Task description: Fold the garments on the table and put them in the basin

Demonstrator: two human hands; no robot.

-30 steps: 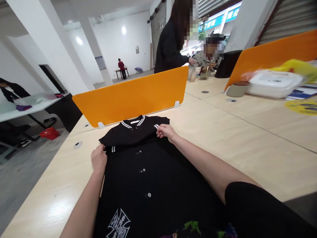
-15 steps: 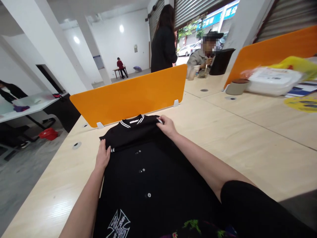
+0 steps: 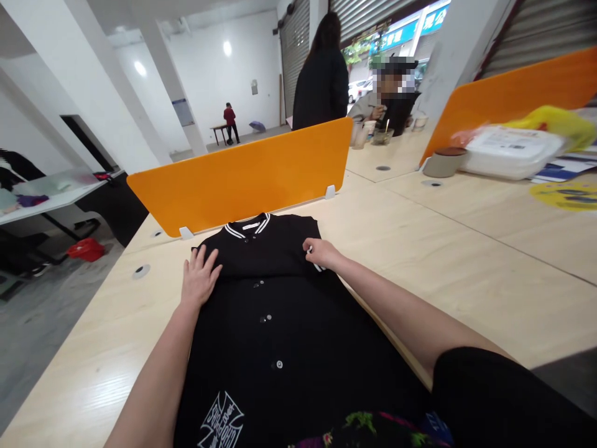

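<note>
A black snap-button jacket (image 3: pixel 242 323) lies front side up on the pale wooden table, its white-striped collar (image 3: pixel 247 226) toward the orange divider. White lettered embroidery (image 3: pixel 222 420) shows on its lower left front. My left hand (image 3: pixel 200 274) rests flat on the left shoulder area, fingers spread. At the right side, my right hand (image 3: pixel 321 252) has its fingers curled and pinched at the sleeve, beside a white-striped cuff (image 3: pixel 319 267). A fold of fabric runs across the chest below the collar. Colourful printed cloth (image 3: pixel 364 426) shows at the bottom edge.
An orange divider (image 3: pixel 242 177) stands just beyond the collar. On the right are a roll of tape (image 3: pixel 445 163), a white plastic box (image 3: pixel 510 152) and a yellow bag (image 3: pixel 557 124). Across the table sits a person (image 3: pixel 364 109); another stands in black (image 3: pixel 321 81).
My right hand has brought the sleeve down and toward me from the shoulder, and the right shoulder lies flatter. My left hand has shifted onto the fabric and spread its fingers.
</note>
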